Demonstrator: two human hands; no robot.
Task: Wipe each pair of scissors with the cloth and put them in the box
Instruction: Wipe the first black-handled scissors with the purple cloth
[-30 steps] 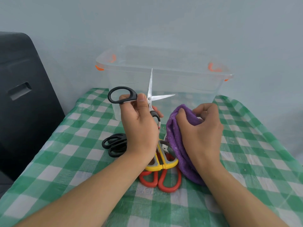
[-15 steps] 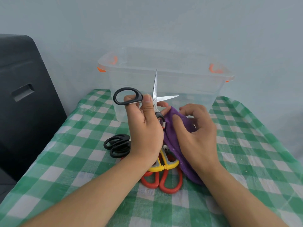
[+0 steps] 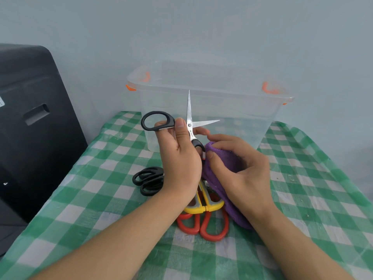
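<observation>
Now we grip the black-handled scissors [image 3: 188, 126] in our left hand [image 3: 179, 158], blades spread open in front of the clear plastic box [image 3: 238, 110]. Our right hand [image 3: 242, 170] pinches the purple cloth [image 3: 214, 178] just beside them. Below lie yellow scissors [image 3: 207, 205], red scissors [image 3: 203, 225] and another black pair [image 3: 148, 179] on the checked tablecloth [image 3: 96, 199].

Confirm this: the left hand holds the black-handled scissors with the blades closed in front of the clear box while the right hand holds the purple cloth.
Not quite: the blades are open, not closed. The head view shows one blade pointing up and the other pointing right. The rest holds: the left hand holds the black-handled scissors in front of the clear box, and the right hand holds the purple cloth.
</observation>
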